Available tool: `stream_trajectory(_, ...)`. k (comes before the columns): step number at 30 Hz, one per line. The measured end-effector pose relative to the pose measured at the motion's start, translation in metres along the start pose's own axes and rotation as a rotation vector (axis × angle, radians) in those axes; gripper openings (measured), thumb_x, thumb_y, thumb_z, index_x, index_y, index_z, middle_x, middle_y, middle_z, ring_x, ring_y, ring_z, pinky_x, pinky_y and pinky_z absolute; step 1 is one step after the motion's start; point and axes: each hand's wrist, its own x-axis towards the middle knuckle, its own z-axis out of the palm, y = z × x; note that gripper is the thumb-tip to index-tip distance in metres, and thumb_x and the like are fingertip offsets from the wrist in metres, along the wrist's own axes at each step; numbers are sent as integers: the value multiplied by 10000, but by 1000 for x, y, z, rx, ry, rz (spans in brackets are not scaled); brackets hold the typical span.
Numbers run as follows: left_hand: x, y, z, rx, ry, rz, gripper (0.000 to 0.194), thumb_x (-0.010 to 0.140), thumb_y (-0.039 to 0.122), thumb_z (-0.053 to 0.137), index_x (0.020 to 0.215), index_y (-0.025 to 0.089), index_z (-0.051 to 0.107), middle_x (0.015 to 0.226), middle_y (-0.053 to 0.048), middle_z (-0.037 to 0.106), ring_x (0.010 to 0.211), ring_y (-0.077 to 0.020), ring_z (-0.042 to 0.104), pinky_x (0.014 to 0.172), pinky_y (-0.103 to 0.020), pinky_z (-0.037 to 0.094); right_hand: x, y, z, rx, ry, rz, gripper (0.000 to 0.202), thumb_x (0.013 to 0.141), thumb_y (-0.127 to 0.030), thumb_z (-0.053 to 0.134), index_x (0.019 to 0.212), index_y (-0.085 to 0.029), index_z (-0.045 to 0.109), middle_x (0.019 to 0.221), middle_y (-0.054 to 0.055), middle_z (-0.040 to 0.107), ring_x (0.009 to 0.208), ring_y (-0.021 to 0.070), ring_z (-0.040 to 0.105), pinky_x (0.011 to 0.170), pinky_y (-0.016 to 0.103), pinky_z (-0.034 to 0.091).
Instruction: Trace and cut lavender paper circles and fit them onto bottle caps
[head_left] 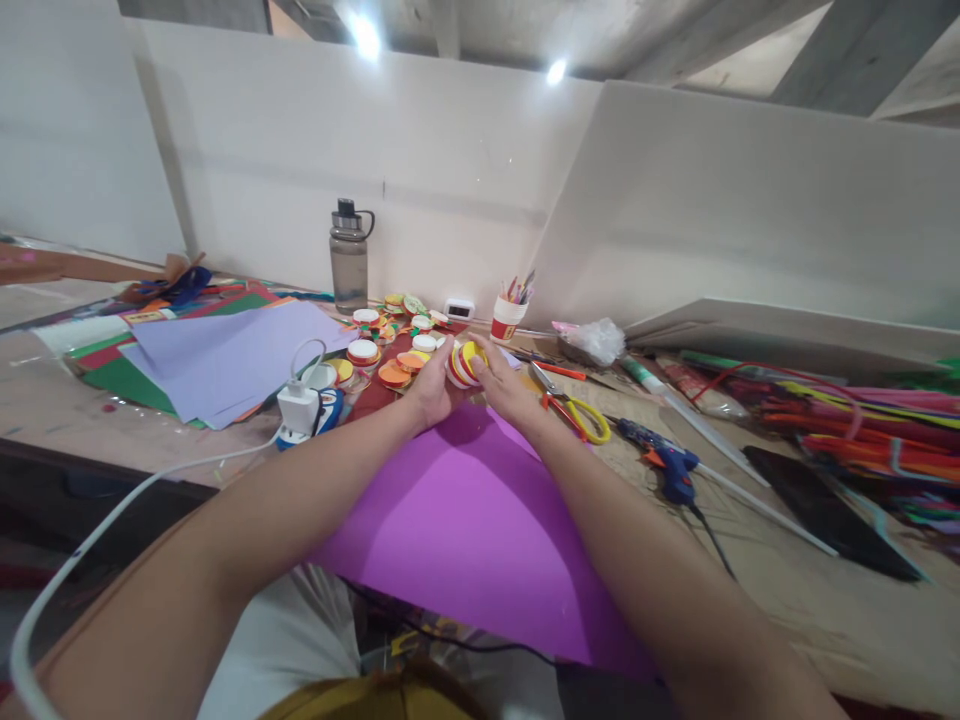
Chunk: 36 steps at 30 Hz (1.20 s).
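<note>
Between my two hands is a small stack of round discs [466, 364] in yellow, red and white. My left hand [438, 386] is closed around its left side. From the right, my right hand [496, 380] grips the stack, fingers curled at its edge. Under my hands and forearms lies a large purple sheet [465, 510], which hangs over the table's front edge. Just left of my hands, similar orange discs [395, 373] and a white-topped disc [364, 351] sit on the table.
Scissors with yellow handles [589, 420] and a blue glue gun [667, 462] lie to the right. A water bottle [349, 262] and a cup of pencils [509, 315] stand behind. Lilac paper [232, 360] and a plugged white adapter [298, 405] are at left. Colourful strips [847, 415] lie far right.
</note>
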Motion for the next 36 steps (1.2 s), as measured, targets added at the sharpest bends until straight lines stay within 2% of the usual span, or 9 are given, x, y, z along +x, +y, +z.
stream_trajectory(3,1,1,1,3,32,-1,312,982,402,520,1062,165,707,847,-46,743,682,-132,674,734,-275,564,-1,-1,1,20,-12,20,702,925,-680,391,1464,-235,448,1515,122,471,1423,276,400,1208,495,253)
stream_trajectory(7,3,1,2,9,37,6,382,956,475,553,1152,182,700,874,-60,753,687,-133,684,696,-241,558,-3,-9,-2,18,-37,46,835,796,-631,650,1488,-226,417,1546,144,428,1458,330,340,1197,541,258)
stream_trajectory(9,5,0,3,11,64,7,408,966,489,525,1151,172,703,876,-71,756,696,-137,692,672,-227,554,-3,-12,-3,-14,-18,56,862,729,-534,747,1465,-200,450,1503,162,474,1426,347,382,1182,545,284)
stream_trajectory(12,5,-1,3,35,108,0,455,981,517,467,1104,154,713,858,-84,755,696,-151,695,632,-230,554,-2,-13,-6,-12,13,104,791,682,-435,792,1382,-175,530,1404,167,564,1307,340,509,1137,534,355)
stream_trajectory(18,2,2,-2,31,58,-21,584,986,600,332,1036,142,691,837,-101,745,698,-191,699,677,-337,605,2,-11,-6,464,71,177,656,671,-472,797,1240,-226,583,1295,108,647,1205,280,603,1086,462,446)
stream_trajectory(21,2,3,-3,9,45,-26,624,979,630,293,1025,146,684,836,-104,744,713,-214,709,681,-376,614,3,-10,-6,585,53,181,588,689,-488,780,1198,-256,600,1254,89,671,1177,278,622,1053,467,475)
stream_trajectory(23,3,3,-3,10,54,-25,631,979,633,285,1031,151,688,839,-103,747,707,-209,708,678,-363,611,3,-10,-7,525,39,182,598,694,-492,774,1212,-252,597,1271,97,659,1182,282,617,1051,477,472)
stream_trajectory(29,7,1,0,47,33,-32,706,979,647,243,1028,127,718,900,-142,759,802,-218,724,684,-301,584,0,-13,-9,81,8,142,654,649,-391,814,1242,-222,599,1263,109,641,1180,299,590,1064,503,435)
stream_trajectory(36,5,3,0,91,-42,-48,705,986,632,231,1020,125,719,942,-154,762,812,-229,726,673,-319,583,-1,-16,-11,77,43,150,635,635,-358,804,1217,-223,590,1248,95,636,1177,294,587,1081,499,416)
